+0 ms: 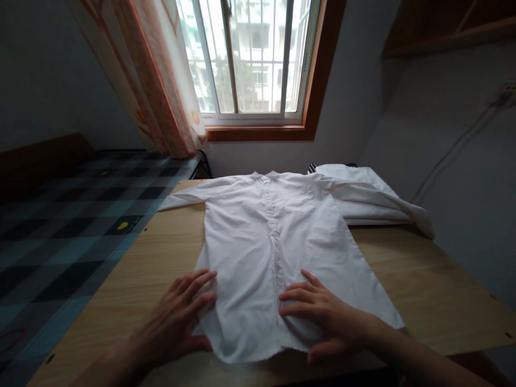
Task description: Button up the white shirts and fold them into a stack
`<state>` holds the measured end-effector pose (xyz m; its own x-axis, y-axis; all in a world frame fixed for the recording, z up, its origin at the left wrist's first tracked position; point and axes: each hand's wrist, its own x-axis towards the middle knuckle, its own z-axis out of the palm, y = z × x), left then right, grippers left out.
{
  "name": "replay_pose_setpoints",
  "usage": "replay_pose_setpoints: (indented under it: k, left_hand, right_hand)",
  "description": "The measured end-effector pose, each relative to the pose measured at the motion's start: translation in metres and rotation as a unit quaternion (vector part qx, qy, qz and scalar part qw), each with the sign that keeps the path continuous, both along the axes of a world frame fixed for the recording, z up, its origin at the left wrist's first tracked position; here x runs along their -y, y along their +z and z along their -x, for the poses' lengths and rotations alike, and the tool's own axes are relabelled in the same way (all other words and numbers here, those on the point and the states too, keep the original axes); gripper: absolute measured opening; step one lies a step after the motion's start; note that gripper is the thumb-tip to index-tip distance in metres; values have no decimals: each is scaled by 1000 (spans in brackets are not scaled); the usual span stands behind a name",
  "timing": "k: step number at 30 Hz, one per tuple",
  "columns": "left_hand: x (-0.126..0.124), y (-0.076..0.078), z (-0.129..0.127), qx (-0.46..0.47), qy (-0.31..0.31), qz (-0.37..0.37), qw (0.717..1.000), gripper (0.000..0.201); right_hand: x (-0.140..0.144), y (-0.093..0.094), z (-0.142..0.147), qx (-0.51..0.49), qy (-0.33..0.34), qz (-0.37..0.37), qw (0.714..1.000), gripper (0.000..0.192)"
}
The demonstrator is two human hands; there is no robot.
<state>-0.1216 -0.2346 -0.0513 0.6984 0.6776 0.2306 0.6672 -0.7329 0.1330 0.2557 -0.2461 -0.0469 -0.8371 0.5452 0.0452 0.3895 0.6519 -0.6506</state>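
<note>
Head camera, looking forward and down — close over table (435, 301)

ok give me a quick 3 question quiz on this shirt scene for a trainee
1. True or false: the shirt lies front side up, collar toward the window.
2. Where does each hand rest? A) both on the sleeves B) both flat near the hem C) one on the collar, one on the curtain
3. What lies on the table under the shirt's far right sleeve?

Key
1. True: the button placket and chest pocket show.
2. B: the left hand is at the left edge near the hem, the right hand by the placket.
3. More white fabric, folded.
</note>
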Motion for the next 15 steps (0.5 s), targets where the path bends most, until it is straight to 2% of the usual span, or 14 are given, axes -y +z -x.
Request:
replay_pose_setpoints:
  k: [3, 6, 9, 10, 13, 15]
  left_hand:
    - [-3, -16, 2, 44, 51, 31, 997, 71]
    - [-5, -20, -3, 80, 76, 79, 991, 59]
    - [0, -4, -5, 110, 56, 58, 991, 26]
    - [4, 4, -4, 120, 44, 35, 991, 21]
    - [19, 25, 11, 136, 22, -47, 989, 21]
    - [31, 29, 26, 139, 37, -91, 985, 21]
  right_hand:
    - [1, -2, 0, 2, -1, -15, 1000, 63]
    - [1, -4, 0, 7, -5, -22, 1000, 64]
    - [1, -6, 0, 11, -11, -24, 1000, 64]
    - [1, -7, 0, 12, -14, -25, 1000, 63]
    - [2, -10, 1, 15, -26, -29, 999, 60]
    - [1, -11, 1, 18, -33, -34, 999, 58]
